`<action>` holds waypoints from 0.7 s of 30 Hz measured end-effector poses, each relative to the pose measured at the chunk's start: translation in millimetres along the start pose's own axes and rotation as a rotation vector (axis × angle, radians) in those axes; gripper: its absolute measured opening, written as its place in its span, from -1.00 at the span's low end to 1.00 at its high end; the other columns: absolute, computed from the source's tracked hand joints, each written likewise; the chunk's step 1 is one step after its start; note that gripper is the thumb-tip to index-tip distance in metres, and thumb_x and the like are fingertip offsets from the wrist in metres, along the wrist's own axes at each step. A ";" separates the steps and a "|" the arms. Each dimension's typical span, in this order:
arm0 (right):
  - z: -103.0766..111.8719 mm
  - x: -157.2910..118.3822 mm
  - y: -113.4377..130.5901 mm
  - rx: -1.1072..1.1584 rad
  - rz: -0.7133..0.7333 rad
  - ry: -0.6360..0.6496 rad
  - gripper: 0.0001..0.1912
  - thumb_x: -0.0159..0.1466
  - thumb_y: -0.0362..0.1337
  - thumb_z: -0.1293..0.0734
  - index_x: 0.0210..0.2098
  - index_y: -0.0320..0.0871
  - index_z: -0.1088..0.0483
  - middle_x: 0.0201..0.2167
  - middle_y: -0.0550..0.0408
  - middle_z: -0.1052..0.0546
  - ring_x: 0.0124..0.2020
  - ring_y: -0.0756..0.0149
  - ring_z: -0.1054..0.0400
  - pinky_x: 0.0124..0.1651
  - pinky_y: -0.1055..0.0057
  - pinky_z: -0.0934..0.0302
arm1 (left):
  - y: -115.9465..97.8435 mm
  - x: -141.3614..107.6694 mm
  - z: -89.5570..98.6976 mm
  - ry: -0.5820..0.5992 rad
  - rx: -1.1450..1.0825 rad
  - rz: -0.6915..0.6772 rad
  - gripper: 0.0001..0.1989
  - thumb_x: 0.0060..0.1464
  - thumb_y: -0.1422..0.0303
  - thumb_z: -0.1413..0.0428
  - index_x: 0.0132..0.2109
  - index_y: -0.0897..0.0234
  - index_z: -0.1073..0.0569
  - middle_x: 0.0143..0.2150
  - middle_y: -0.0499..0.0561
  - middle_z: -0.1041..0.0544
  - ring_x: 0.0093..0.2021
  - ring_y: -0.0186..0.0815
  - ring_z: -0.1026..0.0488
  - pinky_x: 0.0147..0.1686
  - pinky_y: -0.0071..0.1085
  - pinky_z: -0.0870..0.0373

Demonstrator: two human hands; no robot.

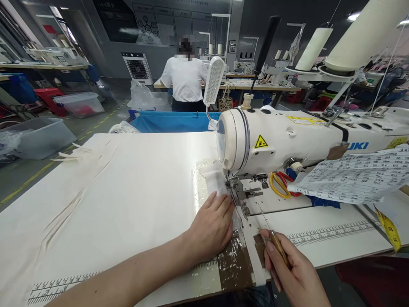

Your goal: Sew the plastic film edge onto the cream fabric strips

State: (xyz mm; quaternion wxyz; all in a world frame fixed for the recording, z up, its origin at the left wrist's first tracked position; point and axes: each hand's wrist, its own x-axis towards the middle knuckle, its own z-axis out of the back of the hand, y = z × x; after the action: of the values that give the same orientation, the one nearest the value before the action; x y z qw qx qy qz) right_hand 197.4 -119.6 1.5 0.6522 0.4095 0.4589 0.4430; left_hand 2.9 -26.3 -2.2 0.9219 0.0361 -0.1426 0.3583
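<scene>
My left hand (213,224) lies flat on a piece of white fabric (213,175) beside the needle area of the white sewing machine (275,134), fingers stretched toward the presser foot (235,184). A narrow white fabric strip (254,256) runs from the needle area down over the table's front edge. Near that strip, my right hand (292,264) is closed around the wooden handle of an awl (278,248); its thin metal tip points up toward the machine bed. The fingertips of my left hand press on the fabric.
Scissors (278,185) with yellow and red handles lie behind the needle. A written paper sheet (354,177) hangs off the machine, above a yellow tape measure (388,228). Thin fabric strips (76,200) lie at left. Ahead, a person in a white shirt (186,79) faces away.
</scene>
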 end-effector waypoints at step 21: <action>-0.4 -1.6 1.3 -0.024 0.026 -0.049 -0.48 0.25 0.15 -0.29 -0.02 -0.12 -0.43 -0.62 0.26 -0.33 -0.66 0.41 -0.16 -0.63 0.53 -0.11 | -0.6 1.0 0.9 -0.003 -0.008 0.008 -0.55 0.30 0.31 0.15 0.23 0.46 -0.25 0.24 0.23 -0.34 0.27 -0.05 -0.22 0.29 -0.05 -0.06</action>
State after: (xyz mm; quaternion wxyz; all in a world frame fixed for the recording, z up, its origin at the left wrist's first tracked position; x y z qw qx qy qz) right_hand 196.5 -120.7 3.0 0.6622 0.4184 0.4322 0.4467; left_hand 3.8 -26.2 -1.1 0.9204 0.0324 -0.1458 0.3614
